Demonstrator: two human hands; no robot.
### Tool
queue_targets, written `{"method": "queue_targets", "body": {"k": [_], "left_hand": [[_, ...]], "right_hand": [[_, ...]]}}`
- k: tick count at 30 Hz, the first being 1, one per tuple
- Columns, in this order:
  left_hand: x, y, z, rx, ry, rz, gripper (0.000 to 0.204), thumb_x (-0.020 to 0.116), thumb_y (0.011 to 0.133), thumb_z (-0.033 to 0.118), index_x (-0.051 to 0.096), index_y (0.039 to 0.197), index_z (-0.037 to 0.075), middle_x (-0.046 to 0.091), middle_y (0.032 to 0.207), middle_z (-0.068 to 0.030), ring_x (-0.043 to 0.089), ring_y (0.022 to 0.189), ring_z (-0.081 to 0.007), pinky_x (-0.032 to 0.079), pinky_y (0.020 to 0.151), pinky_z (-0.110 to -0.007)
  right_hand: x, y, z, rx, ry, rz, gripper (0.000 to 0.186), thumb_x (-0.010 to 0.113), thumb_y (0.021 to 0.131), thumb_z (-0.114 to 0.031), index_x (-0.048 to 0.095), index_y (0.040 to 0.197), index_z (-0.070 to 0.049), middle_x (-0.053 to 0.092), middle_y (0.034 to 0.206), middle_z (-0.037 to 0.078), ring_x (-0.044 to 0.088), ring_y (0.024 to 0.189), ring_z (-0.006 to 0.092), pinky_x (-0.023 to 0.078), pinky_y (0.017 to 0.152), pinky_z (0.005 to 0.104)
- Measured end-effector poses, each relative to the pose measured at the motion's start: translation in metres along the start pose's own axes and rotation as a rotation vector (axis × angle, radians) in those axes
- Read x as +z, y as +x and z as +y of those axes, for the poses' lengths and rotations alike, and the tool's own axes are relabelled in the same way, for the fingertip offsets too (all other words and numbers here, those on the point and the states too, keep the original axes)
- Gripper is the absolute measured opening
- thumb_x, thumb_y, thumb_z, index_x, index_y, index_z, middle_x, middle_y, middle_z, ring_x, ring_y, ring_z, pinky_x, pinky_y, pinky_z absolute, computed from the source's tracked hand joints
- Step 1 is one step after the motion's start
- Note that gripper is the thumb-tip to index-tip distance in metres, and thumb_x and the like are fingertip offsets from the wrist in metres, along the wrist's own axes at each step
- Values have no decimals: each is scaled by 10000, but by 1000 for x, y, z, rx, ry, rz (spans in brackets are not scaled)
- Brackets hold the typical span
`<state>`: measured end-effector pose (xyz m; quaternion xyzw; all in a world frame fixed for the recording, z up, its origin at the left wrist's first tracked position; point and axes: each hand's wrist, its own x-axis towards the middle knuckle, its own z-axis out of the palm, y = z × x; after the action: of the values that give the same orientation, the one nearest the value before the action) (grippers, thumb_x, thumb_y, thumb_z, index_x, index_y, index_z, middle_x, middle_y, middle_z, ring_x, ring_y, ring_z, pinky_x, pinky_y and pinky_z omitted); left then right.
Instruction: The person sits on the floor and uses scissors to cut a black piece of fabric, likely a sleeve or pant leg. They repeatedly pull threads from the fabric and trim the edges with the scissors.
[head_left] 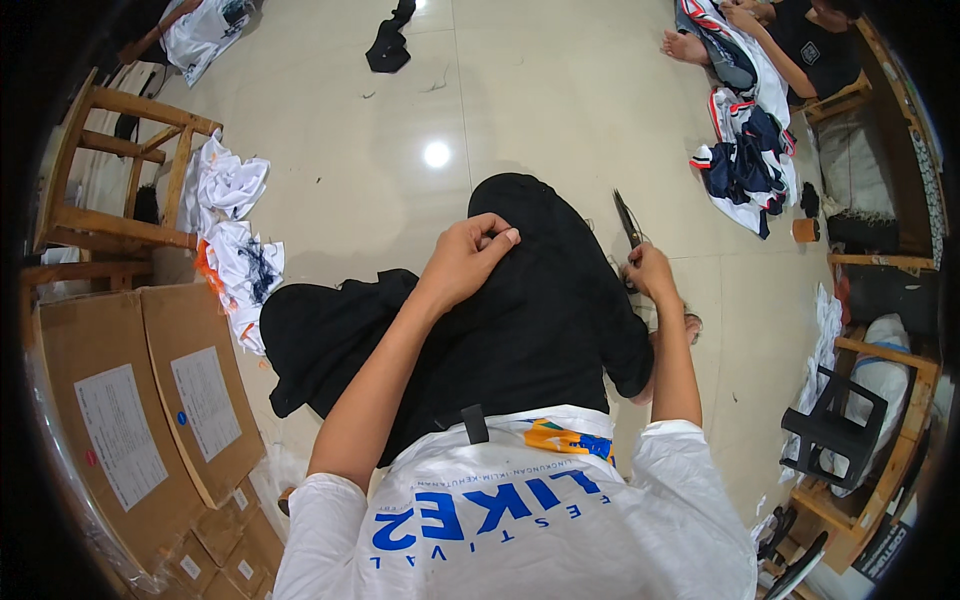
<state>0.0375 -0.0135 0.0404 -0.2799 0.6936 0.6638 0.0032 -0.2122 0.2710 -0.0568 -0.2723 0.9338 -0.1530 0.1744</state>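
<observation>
Black cloth [540,330] is spread across my lap, over my legs, with a bulky fold to the left. My left hand [465,260] rests on it near the middle, fingers curled into a pinch; whatever is between the fingertips is too small to make out. At the right, beside the cloth, my right hand [648,270] grips black scissors [626,215], their blades pointing up and away from me. Part of a bare foot shows behind my right wrist.
Cardboard boxes [110,390], a wooden frame [115,225] and white garments [230,180] line the left. At right are a co-worker [810,50] with garments [745,165], wooden racks and a black stool [830,425]. Another person works top left. Tiled floor [400,210] lies ahead, with black scraps [388,50].
</observation>
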Motion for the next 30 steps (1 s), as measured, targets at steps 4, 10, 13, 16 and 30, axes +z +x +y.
{"method": "queue_targets", "body": {"k": [4, 10, 13, 16, 30], "left_hand": [[-3, 3, 0, -14, -123, -38, 296, 616, 1063, 287, 727, 1049, 13, 725, 841, -30, 653, 800, -68, 489, 739, -237], [-9, 6, 4, 56, -105, -70, 330, 605, 1069, 310, 732, 1123, 11, 755, 930, -59, 693, 894, -99, 491, 830, -235], [-11, 11, 10, 55, -103, -124, 344, 610, 1064, 327, 734, 1125, 11, 752, 1006, -76, 701, 942, -118, 511, 840, -252], [-16, 18, 19, 34, -142, -215, 348, 620, 1056, 339, 728, 1129, 16, 738, 1069, -97, 717, 936, -148, 551, 815, -277], [-39, 26, 34, -283, -319, -382, 312, 610, 1047, 345, 707, 1157, 70, 731, 1121, -92, 749, 850, -181, 483, 669, -221]], "right_hand": [[26, -16, 20, 35, 53, 186, 327, 810, 806, -123, 652, 1057, 14, 644, 1036, 237, 632, 1039, 416, 503, 939, 470], [31, -25, 40, 12, -61, 330, 352, 850, 774, -137, 676, 1040, 16, 684, 984, 213, 676, 884, 391, 553, 827, 449], [27, -29, 52, 76, 24, 170, 334, 840, 785, -136, 686, 1031, 29, 708, 898, 191, 689, 805, 372, 562, 761, 428], [11, -23, 56, 137, 172, 65, 312, 822, 815, -134, 688, 1032, 44, 734, 886, 162, 712, 821, 313, 570, 751, 398], [-77, -104, -62, 90, 1187, -203, 257, 839, 871, -140, 600, 925, -63, 618, 752, -12, 557, 630, 65, 438, 562, 221]]}}
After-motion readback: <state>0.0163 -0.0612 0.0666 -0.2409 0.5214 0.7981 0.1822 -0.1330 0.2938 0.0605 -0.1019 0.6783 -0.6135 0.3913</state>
